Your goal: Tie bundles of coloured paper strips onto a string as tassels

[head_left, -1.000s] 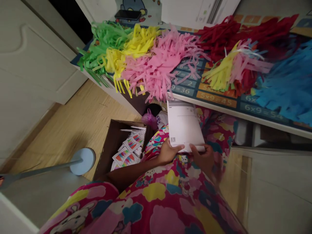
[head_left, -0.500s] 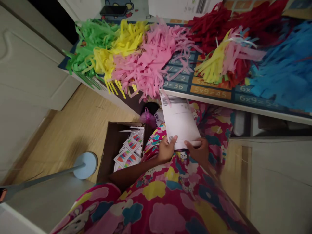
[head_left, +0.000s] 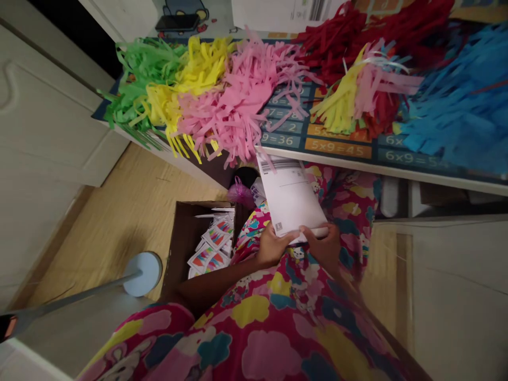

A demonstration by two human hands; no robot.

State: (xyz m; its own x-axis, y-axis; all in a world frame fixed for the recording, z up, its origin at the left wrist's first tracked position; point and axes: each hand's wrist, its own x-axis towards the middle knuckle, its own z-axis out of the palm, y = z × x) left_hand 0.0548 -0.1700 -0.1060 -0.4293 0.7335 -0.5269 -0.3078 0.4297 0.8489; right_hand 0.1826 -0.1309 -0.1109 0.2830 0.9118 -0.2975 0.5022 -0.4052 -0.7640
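A flat white packet (head_left: pixel 293 198) with a printed barcode at its far end lies over my lap, just below the table edge. My left hand (head_left: pixel 273 245) grips its near left corner, the thumb stretched across the near edge. At the near right corner my right hand (head_left: pixel 323 246) pinches the same edge, where a strip looks folded over. Both thumbs almost meet in the middle. A pink tissue strand hangs onto the packet's far end. The fingers underneath are hidden.
Tissue-paper tassels lie along the table: green (head_left: pixel 146 79), yellow (head_left: pixel 206 63), pink (head_left: pixel 238 100), red (head_left: pixel 333 42), blue (head_left: pixel 464 106), plus a mixed-colour bundle (head_left: pixel 369 90). A phone (head_left: pixel 177 22) lies behind. An open cardboard box (head_left: pixel 178 238) with several printed packets (head_left: pixel 216 235) stands at left.
My left thumb has slid right along the packet's near edge, towards my right thumb. The packet stays in both hands. The view has shifted slightly.
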